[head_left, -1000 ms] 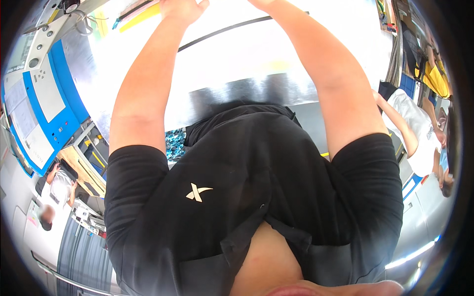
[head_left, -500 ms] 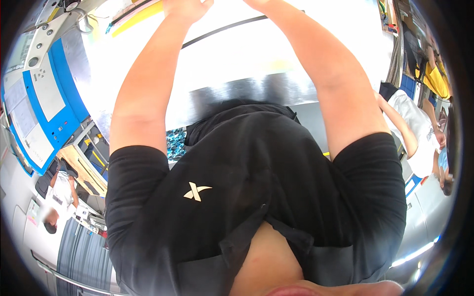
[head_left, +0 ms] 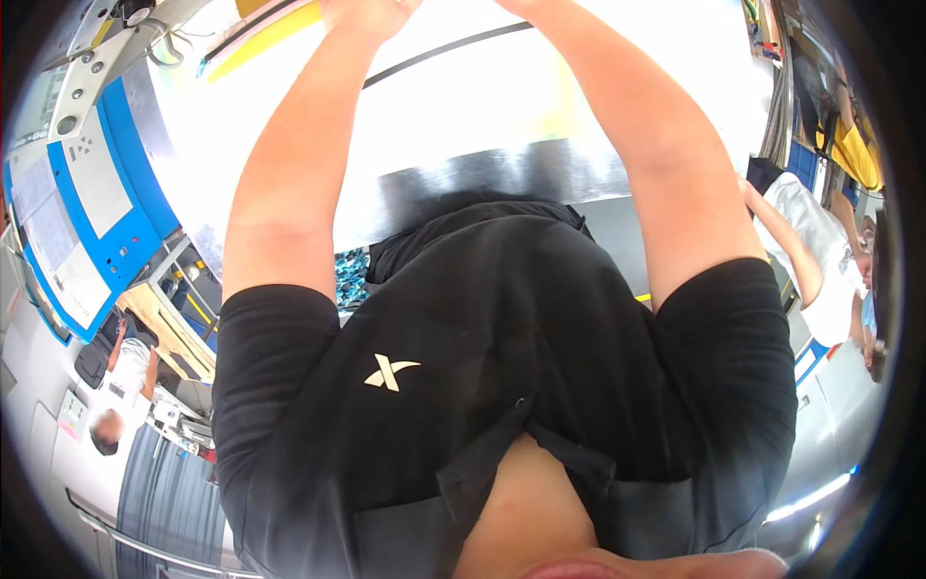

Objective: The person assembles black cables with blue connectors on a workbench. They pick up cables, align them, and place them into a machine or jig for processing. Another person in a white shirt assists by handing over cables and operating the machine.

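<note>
While both forearms reach toward twelve o'clock over the bright white table (head_left: 463,106), the left hand (head_left: 371,13) is cut off; neither hand's grip can be told.

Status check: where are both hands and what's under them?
Left hand at top edge, fingers cut off. Right hand out of frame. White work surface beneath the arms; grasp not visible.

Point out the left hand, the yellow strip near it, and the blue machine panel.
left hand (head_left: 371,14): head view, on the back of the hand.
yellow strip (head_left: 265,37): head view, mid-length.
blue machine panel (head_left: 135,217): head view, blue face.
</note>
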Tool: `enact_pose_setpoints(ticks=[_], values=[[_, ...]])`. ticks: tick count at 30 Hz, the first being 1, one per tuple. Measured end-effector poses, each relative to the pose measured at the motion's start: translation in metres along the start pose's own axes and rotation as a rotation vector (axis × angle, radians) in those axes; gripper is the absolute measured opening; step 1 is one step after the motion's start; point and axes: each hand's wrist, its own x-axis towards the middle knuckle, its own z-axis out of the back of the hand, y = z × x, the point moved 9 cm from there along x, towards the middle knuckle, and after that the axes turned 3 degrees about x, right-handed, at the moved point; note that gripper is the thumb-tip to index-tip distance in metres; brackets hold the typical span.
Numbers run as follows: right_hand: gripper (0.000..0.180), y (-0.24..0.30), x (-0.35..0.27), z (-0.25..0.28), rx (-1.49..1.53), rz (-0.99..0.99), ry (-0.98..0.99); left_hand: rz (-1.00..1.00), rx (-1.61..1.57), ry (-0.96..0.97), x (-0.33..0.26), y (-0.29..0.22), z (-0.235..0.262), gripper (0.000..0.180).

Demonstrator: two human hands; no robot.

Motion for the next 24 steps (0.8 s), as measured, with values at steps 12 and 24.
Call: enact_pose_setpoints(ticks=[12, 24], values=[[0.039, 0.005, 0.005, -0.004, -0.032, 0.010, 0.012, -0.030, 0.011, -0.029, 0.006, 0.010, -0.009, 0.074], [0.041, 0.025, 0.010, -0.010, -0.006, 0.020, 0.057, -0.049, -0.139, -0.016, -0.002, -0.001, 0.009, 0.064]])
